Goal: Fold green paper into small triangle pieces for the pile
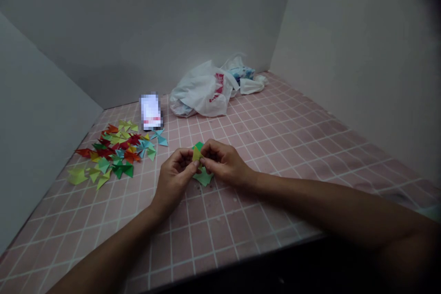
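Note:
Between the fingertips of both hands is a small folded piece of yellow paper (196,153), held a little above the table. My left hand (176,170) pinches it from the left, thumb on its lower part. From the right, my right hand (223,161) grips it between thumb and fingers. Green paper (204,178) lies on the tabletop under the hands, and a darker green part (199,145) shows behind the yellow piece. The fingers partly hide both papers.
Folded paper pieces (113,147) in several colours are heaped at the left. A lit phone (150,111) stands behind them. Along the back wall lie a white plastic bag (203,89) and a blue-patterned packet (243,73). A pink checked cloth (275,147) covers the table.

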A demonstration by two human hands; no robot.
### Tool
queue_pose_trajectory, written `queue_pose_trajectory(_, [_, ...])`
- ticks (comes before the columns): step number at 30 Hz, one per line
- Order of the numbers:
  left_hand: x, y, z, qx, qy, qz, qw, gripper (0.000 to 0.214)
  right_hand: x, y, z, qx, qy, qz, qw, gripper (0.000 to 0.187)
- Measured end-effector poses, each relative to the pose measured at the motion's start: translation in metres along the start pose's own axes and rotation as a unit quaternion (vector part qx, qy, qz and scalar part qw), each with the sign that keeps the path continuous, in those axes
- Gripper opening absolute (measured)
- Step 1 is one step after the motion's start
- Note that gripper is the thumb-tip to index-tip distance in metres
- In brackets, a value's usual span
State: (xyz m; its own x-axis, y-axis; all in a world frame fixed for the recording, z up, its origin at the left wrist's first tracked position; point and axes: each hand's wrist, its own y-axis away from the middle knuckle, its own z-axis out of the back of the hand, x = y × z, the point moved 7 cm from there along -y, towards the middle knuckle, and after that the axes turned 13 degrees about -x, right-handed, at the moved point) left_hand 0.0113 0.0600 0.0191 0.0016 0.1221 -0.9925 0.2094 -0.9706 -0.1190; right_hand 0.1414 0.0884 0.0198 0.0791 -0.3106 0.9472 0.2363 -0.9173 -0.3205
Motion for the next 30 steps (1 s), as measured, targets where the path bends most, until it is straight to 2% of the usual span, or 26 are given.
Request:
queue_pose_trajectory(9, [0.0, 0.001, 0.003, -0.01, 0.009, 0.003, 1.0, 0.009, 0.003, 0.002, -0.002, 0.01, -0.043, -0.01, 0.999, 0.009])
queue_pose_trajectory(12, [0.003, 0.0, 0.005, -0.007, 0.031, -0.004, 0.999, 0.007, 0.006, 0.002, -0.003, 0.018, -0.054, 0.003, 0.998, 0.002])
queue_pose_trajectory(18, [0.006, 0.001, 0.005, 0.004, 0.071, 0.001, 0.997, 0.006, 0.01, 0.003, -0.001, 0.009, -0.05, 0.055, 0.997, 0.007])
queue_pose_trajectory(24, [0.005, 0.002, 0.008, -0.018, 0.076, 0.019, 0.997, 0.008, 0.024, 0.005, 0.003, 0.0, 0.018, 0.178, 0.984, 0.016])
queue_pose_trajectory(28, [0.003, 0.001, 0.005, -0.009, 0.016, 0.019, 1.0, 0.013, 0.034, 0.01, 0.003, -0.013, 0.071, 0.274, 0.959, 0.019])
queue_pose_trajectory(30, [0.0, 0.001, 0.004, -0.01, 0.0, 0.012, 1.0, 0.014, 0.036, 0.012, 0.002, -0.014, 0.08, 0.3, 0.95, 0.019])
